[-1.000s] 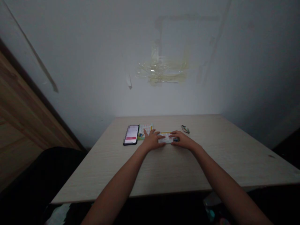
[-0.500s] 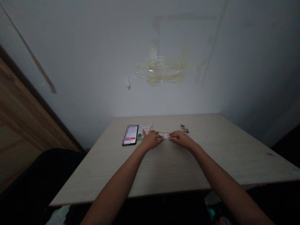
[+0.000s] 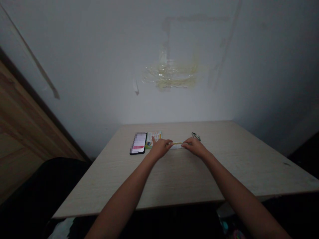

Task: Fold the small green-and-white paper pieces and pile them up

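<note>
Between my hands lies a small sheet of printed paper (image 3: 176, 146), pale with a yellow band along its far edge. That far edge looks lifted or folded up. My left hand (image 3: 161, 147) pinches the paper's left end, its thumb and fingers closed. The right end is pinched by my right hand (image 3: 193, 146). Just beyond my left hand is a printed booklet (image 3: 155, 135), partly covered by that hand. A small dark-and-white folded piece (image 3: 196, 135) sits right behind my right hand.
A phone (image 3: 138, 143) with a lit screen lies left of the booklet. The pale wooden table (image 3: 179, 179) meets a wall (image 3: 171, 103) with peeling tape (image 3: 171, 77). Wooden boards (image 3: 22, 122) lean at the left, and a dark shape (image 3: 45, 186) stands beside the table.
The paper's yellow-banded far edge has come up and now shows as a thin strip. Both hands have closed in on the paper's ends, with fingers more tightly pinched.
</note>
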`<state>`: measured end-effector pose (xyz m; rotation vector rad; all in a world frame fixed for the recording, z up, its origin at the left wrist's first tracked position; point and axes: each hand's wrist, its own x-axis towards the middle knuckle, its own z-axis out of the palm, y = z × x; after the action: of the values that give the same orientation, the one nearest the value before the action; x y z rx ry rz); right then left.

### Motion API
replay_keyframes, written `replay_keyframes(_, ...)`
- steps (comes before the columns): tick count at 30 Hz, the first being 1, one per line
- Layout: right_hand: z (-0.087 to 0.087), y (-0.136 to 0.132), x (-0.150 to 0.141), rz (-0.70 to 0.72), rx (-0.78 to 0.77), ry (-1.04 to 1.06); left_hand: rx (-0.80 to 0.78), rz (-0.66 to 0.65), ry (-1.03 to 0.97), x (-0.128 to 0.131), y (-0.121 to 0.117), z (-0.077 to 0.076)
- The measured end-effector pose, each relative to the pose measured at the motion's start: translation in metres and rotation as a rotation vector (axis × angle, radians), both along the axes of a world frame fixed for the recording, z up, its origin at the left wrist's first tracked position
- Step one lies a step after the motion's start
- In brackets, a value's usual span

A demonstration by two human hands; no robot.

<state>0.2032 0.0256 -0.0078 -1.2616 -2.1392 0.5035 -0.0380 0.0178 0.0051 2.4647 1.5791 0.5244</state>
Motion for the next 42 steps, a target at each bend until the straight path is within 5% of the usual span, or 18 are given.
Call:
replay_keyframes(9, -0.014, 0.008, -0.008, -0.151, 0.044, 0.006, 0.011, 0.034, 0.02, 0.006, 0.0, -0.002)
replay_keyframes(22, -0.031, 0.013, -0.015, -0.166, 0.129, -0.124, 0.031, 0.068, -0.052, 0.011, 0.001, -0.013)
replay_keyframes(42, -0.024, 0.01, -0.011, 0.033, 0.266, -0.168, 0.023, -0.022, 0.008, 0.011, -0.006, -0.006)
